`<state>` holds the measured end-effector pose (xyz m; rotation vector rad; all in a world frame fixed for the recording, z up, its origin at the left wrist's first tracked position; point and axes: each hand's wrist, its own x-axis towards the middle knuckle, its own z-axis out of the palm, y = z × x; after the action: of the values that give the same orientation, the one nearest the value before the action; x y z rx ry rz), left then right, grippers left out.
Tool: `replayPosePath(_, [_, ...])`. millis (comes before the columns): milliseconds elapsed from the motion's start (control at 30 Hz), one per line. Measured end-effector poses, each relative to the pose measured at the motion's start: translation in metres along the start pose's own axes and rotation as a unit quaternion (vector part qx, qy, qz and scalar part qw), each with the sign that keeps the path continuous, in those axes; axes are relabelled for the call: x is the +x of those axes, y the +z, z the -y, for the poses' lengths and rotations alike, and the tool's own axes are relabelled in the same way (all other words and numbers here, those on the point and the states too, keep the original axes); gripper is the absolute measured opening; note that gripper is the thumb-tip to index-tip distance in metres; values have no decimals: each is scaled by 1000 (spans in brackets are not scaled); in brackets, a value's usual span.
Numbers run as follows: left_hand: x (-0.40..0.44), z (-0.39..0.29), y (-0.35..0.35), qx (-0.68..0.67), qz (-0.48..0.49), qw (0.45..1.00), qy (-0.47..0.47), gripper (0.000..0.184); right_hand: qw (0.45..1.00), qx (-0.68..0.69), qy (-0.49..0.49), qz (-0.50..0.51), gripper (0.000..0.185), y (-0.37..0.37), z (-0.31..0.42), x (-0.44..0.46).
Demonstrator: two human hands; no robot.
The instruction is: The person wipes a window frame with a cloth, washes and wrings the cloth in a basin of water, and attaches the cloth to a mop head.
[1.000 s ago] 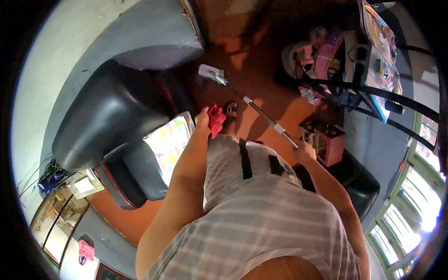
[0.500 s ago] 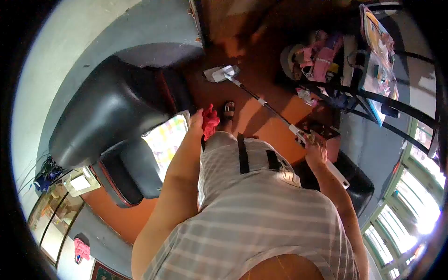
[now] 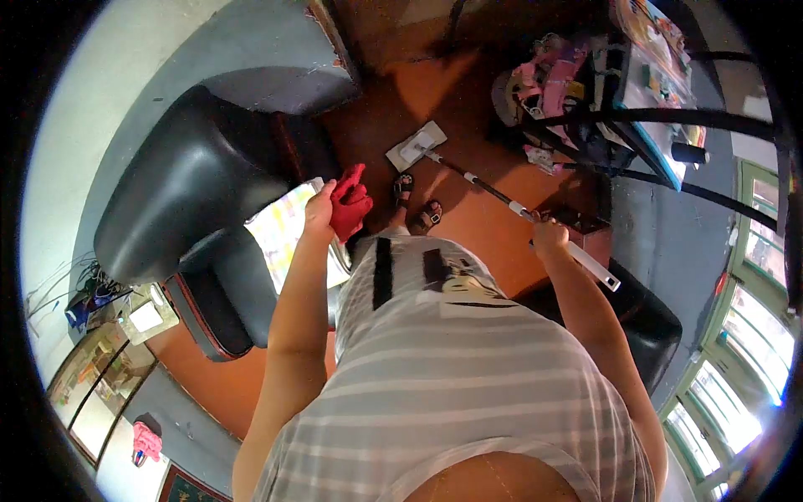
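My left hand (image 3: 319,211) is closed on a crumpled red cloth (image 3: 350,207), held beside a black sofa (image 3: 182,188). Below that hand, a checked pale cloth (image 3: 272,230) lies on the sofa seat. My right hand (image 3: 549,238) wraps round the handle of a flat mop (image 3: 493,193), whose white end sticks out behind the fist. The mop's rectangular white head (image 3: 416,148) rests on the reddish-brown floor, just ahead of my sandalled feet (image 3: 416,201).
At the right, a black metal rack (image 3: 661,117) carries papers and plastic packets. Pink bags (image 3: 556,79) hang beside it. A brown box (image 3: 590,238) and a black seat (image 3: 648,326) stand near my right arm. Green-framed windows (image 3: 749,309) are at the far right.
The mop head has turned and come slightly nearer my feet. My left hand has moved left with the red cloth, and my right hand has shifted slightly forward. Both sandals now show.
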<state>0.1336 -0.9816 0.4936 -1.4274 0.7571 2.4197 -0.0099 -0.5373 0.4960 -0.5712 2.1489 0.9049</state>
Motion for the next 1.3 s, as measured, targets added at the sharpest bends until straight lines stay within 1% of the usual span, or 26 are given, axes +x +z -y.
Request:
replayPosePath(67, [-28,1,22,-8,-36,999,27,33,1000,-1,-27,9,32,3,3,-3])
replayPosePath(100, [-48,1,40,-8,-48,997,65,29,999,20,-40,-7,32,7,3,-4])
replayPosePath(167, [-52,6,38,17,-71,992,103,27,995,60,-66,-39,32,13,5,-9])
replayPosePath(200, [-51,7,36,26,-80,989,124,27,992,109,-54,-39,32,16,6,-5])
replayPosePath(233, [-52,6,33,42,-75,988,125,27,986,157,-43,-37,32,21,9,2])
replayPosePath(267, [-55,6,34,29,-60,990,125,28,977,206,-32,-37,33,22,11,5])
replayPosePath(367, [-55,3,32,-1,0,993,117,30,949,309,-11,-56,34,-2,4,-28])
replayPosePath(433, [-45,0,22,-17,58,993,98,30,905,424,-18,-34,34,33,-4,-23])
replayPosePath(500, [-55,-5,34,-10,19,993,112,29,896,443,-30,-16,34,79,-17,-17])
replayPosePath(567, [-56,-10,35,3,-14,993,114,28,873,483,-39,51,33,110,-39,-36])
replayPosePath(633, [-61,-17,40,13,-32,991,130,27,740,652,-36,161,32,75,-71,-103])
replayPosePath(667, [-63,-19,42,18,-41,990,136,27,643,736,-31,207,32,53,-81,-135])
replayPosePath(700, [-63,-20,43,18,-24,988,152,27,643,731,1,228,36,71,-92,-141])
replayPosePath(733, [-62,-22,45,21,-21,989,145,28,642,725,34,249,41,91,-109,-145])
replayPosePath(800, [-68,-25,55,27,-17,991,131,28,710,694,0,114,42,108,-123,-166])
replayPosePath(833, [-73,-22,65,28,-48,986,159,28,749,661,-13,46,42,109,-127,-174])
replayPosePath(867, [-71,-21,68,29,-39,987,156,28,786,618,-18,-23,41,106,-131,-183])
replayPosePath(933, [-66,-20,71,31,-22,988,148,30,860,488,-15,-150,40,81,-138,-210])
replayPosePath(967, [-62,-20,72,40,-10,989,143,30,839,531,-1,-120,38,75,-139,-213])
replayPosePath(1067, [-51,-17,75,55,9,990,132,31,785,601,15,-146,36,102,-124,-209])
replayPosePath(1133, [-47,-18,81,54,4,989,135,31,776,616,38,-128,38,126,-111,-204])
replayPosePath(1167, [-49,-19,85,54,4,989,136,30,785,604,44,-126,38,128,-104,-207])
replayPosePath(1233, [-52,-24,95,55,5,989,139,28,762,641,69,-66,40,129,-98,-218])
replayPosePath(1300, [-40,-33,92,57,-19,986,158,29,680,724,104,51,43,102,-91,-243])
